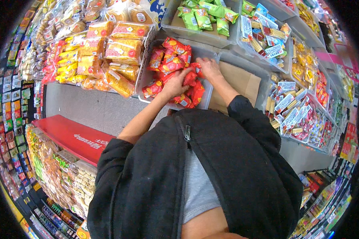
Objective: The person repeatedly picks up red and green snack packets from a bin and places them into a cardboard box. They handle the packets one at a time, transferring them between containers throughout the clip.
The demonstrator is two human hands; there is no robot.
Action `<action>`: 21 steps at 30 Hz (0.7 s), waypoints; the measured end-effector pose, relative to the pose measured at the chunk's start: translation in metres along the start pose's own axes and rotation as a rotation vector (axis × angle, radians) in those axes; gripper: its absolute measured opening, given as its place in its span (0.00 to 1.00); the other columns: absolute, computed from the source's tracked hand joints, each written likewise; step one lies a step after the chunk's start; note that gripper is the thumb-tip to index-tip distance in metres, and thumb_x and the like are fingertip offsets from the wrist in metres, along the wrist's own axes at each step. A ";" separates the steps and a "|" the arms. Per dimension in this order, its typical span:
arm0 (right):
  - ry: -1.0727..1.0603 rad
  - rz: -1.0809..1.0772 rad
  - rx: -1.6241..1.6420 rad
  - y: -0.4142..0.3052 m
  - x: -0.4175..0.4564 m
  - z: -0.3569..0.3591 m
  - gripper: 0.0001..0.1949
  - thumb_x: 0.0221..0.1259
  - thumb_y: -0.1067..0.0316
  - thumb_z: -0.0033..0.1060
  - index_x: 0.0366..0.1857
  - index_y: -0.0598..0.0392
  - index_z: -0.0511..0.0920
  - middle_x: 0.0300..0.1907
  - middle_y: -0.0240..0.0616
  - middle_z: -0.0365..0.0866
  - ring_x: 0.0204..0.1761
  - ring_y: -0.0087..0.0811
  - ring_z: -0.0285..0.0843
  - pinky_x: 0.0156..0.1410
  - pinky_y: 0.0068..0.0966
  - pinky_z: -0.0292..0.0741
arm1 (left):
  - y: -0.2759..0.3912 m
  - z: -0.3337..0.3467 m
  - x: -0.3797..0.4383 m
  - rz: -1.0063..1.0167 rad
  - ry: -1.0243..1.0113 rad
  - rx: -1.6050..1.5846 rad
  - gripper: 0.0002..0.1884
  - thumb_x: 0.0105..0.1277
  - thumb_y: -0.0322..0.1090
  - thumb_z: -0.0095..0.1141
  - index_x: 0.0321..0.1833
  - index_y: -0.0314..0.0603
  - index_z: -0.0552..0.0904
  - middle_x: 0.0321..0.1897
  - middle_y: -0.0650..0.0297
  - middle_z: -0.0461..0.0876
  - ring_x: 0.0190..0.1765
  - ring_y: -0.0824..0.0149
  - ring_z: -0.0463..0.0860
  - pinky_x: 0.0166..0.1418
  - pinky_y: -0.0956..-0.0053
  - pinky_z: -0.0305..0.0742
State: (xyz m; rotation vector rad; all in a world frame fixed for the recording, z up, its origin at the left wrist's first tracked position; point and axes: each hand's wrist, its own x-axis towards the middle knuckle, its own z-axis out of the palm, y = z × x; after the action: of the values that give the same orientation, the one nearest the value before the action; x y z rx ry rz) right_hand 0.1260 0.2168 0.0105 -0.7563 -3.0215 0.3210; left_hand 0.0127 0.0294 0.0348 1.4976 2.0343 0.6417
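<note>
A clear plastic bin [208,96] in front of me holds several red snack packets [173,64]. My left hand [175,84] is inside it, thumb and fingers around a red packet [190,78] near the middle of the pile. At the bin's right side, my right hand [211,68] reaches over the wall, its fingertips touching a red packet [199,71]. The right hand's fingers are partly hidden, so its hold on that packet is unclear. Directly right stands another plastic bin [264,89] with a brown cardboard sheet [237,82] on its bottom.
Wrapped bread loaves [124,49] are stacked to the left. Behind are a bin of green packets [202,18] and a bin of blue-wrapped snacks [264,35]. Packaged stick snacks [293,109] lie at right. A red panel [71,136] edges another display at lower left.
</note>
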 end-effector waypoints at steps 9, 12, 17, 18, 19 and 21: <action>0.395 0.231 0.867 0.052 -0.105 -0.105 0.23 0.59 0.63 0.68 0.58 0.55 0.74 0.52 0.42 0.81 0.55 0.34 0.80 0.61 0.30 0.74 | 0.088 0.002 0.010 0.055 0.123 -0.508 0.40 0.64 0.43 0.65 0.76 0.46 0.59 0.63 0.45 0.73 0.59 0.60 0.79 0.62 0.67 0.75; 0.398 0.281 0.764 0.088 -0.142 -0.103 0.22 0.58 0.64 0.65 0.58 0.54 0.75 0.56 0.44 0.79 0.56 0.43 0.79 0.62 0.33 0.74 | 0.120 0.033 0.022 0.234 -0.054 -0.590 0.38 0.65 0.46 0.64 0.76 0.51 0.62 0.69 0.42 0.66 0.61 0.55 0.79 0.62 0.66 0.76; 0.480 0.247 0.556 0.106 -0.146 -0.098 0.18 0.62 0.65 0.61 0.56 0.55 0.77 0.54 0.43 0.81 0.55 0.37 0.80 0.60 0.32 0.75 | 0.111 0.019 0.019 0.049 -0.063 -0.515 0.23 0.67 0.42 0.60 0.64 0.45 0.78 0.53 0.45 0.82 0.53 0.57 0.85 0.57 0.65 0.79; 0.414 0.238 0.705 0.100 -0.139 -0.091 0.18 0.63 0.65 0.60 0.56 0.55 0.77 0.53 0.43 0.82 0.53 0.37 0.81 0.59 0.32 0.76 | 0.102 0.014 0.017 0.042 0.141 -0.391 0.18 0.65 0.36 0.59 0.58 0.41 0.82 0.43 0.48 0.85 0.48 0.55 0.86 0.53 0.63 0.80; 0.343 0.224 0.849 0.092 -0.129 -0.085 0.17 0.64 0.65 0.60 0.56 0.55 0.78 0.52 0.43 0.83 0.52 0.37 0.82 0.58 0.32 0.77 | 0.089 0.003 0.016 0.116 0.303 -0.185 0.17 0.62 0.31 0.58 0.55 0.40 0.82 0.42 0.47 0.84 0.47 0.51 0.84 0.54 0.59 0.79; 0.255 0.068 0.934 0.065 -0.100 -0.072 0.16 0.67 0.64 0.58 0.57 0.55 0.78 0.49 0.44 0.84 0.48 0.34 0.83 0.56 0.30 0.78 | 0.064 -0.018 0.010 -0.002 0.439 0.035 0.20 0.59 0.28 0.59 0.56 0.43 0.81 0.47 0.49 0.81 0.56 0.47 0.78 0.61 0.57 0.74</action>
State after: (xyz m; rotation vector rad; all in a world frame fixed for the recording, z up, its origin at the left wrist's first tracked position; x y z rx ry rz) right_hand 0.2491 0.2397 0.0718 -0.7035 -2.2011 1.3612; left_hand 0.0436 0.0558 0.0888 1.4697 2.3768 1.0105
